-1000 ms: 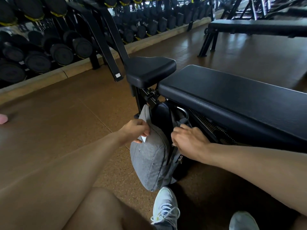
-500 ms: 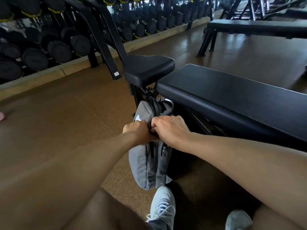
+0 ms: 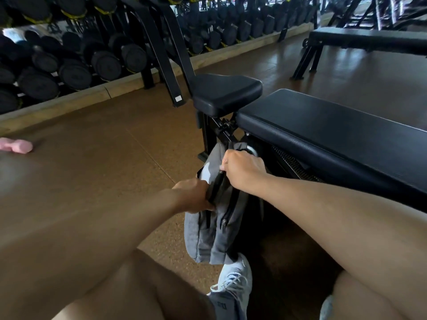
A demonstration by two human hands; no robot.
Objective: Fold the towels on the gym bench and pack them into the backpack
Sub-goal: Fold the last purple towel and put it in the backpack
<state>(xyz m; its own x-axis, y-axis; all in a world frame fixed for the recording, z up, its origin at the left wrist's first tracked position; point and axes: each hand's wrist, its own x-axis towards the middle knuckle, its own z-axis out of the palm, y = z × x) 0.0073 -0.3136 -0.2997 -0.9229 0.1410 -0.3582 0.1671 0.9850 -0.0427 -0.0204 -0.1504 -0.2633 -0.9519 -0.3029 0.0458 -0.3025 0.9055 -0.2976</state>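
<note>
grey backpack (image 3: 215, 229) upright on floor against gym bench (image 3: 328, 132) | left hand (image 3: 196, 197) grips its side, right hand (image 3: 242, 169) pinches zipper on top | pink dumbbell (image 3: 16, 146) far left of bench, edge-cropped | backpack contents hidden

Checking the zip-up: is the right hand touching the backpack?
Touching. The head view shows the right hand with fingers curled on the top edge of the grey backpack, apparently at the zipper.

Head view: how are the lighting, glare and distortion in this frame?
Head view: dim, underexposed under the bench, where the backpack sits in shadow; window glare sheens the floor far right; wide-angle bending curves the dumbbell rack; forearms loom oversized.
</note>
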